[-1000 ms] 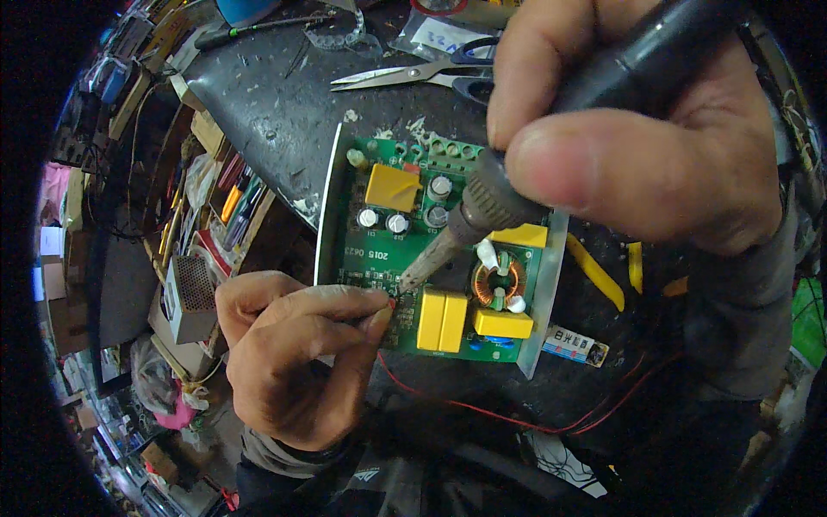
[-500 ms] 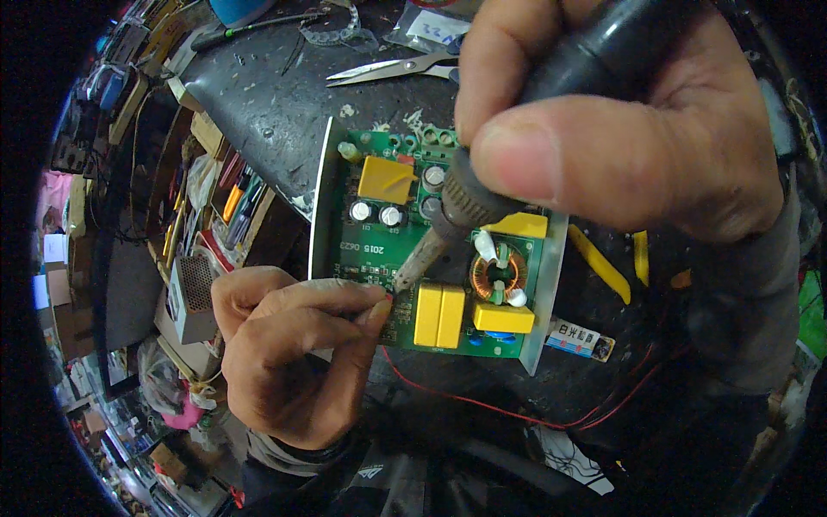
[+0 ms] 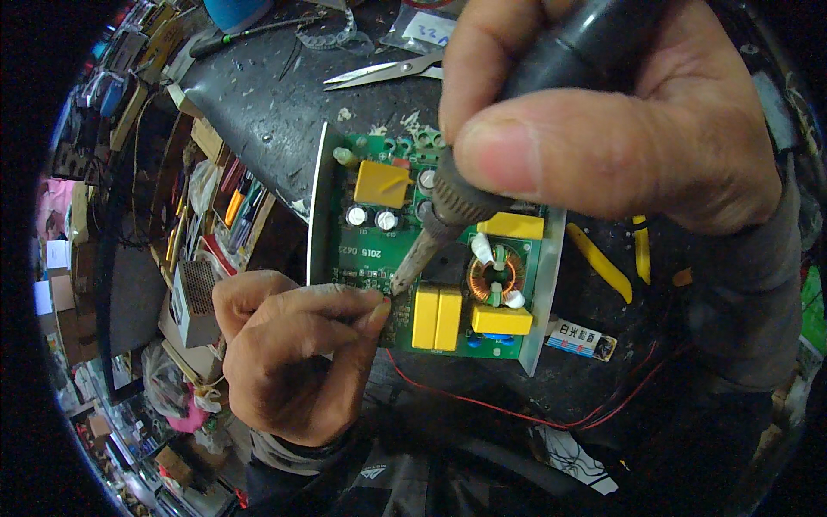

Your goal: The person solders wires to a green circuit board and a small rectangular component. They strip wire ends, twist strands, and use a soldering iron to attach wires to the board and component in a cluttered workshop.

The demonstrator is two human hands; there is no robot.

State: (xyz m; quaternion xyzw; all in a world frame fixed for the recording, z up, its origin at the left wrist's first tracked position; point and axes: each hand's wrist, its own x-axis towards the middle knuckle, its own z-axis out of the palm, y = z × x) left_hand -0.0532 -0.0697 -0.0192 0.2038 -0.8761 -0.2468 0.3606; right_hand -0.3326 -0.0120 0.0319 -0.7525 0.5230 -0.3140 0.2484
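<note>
Head view: right hand (image 3: 620, 151) wraps soldering iron (image 3: 419, 255), its handle cut off far right; tip at circuit board (image 3: 394, 245) on bench (image 3: 258, 108), contact unclear. Left hand (image 3: 297, 353): fingers pinched narrow at board's near-left; anything between them indistinct. Scissors (image 3: 379, 75) partly hidden.

the left hand (image 3: 297, 355) forms a pinch, the right hand (image 3: 616, 151) curled in a grip
</note>
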